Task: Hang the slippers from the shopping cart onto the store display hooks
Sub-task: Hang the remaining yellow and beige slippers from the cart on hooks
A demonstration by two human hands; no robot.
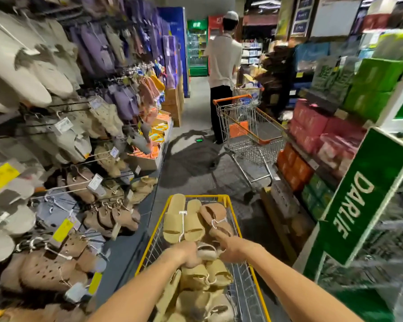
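Observation:
A yellow-framed shopping cart stands in front of me, filled with tan, yellow and brown slippers. A yellow pair on a white hanger lies at its far end, with a brown pair beside it. Both my hands reach into the cart. My left hand and my right hand both grip a pale slipper pair between them. More tan slippers lie beneath. The display wall on the left has metal hooks loaded with hanging slippers.
A person stands ahead in the aisle behind an orange-handled metal cart. Stacked boxed goods and a green sign line the right side. Open boxes of slippers sit along the left shelf base. The grey floor runs between.

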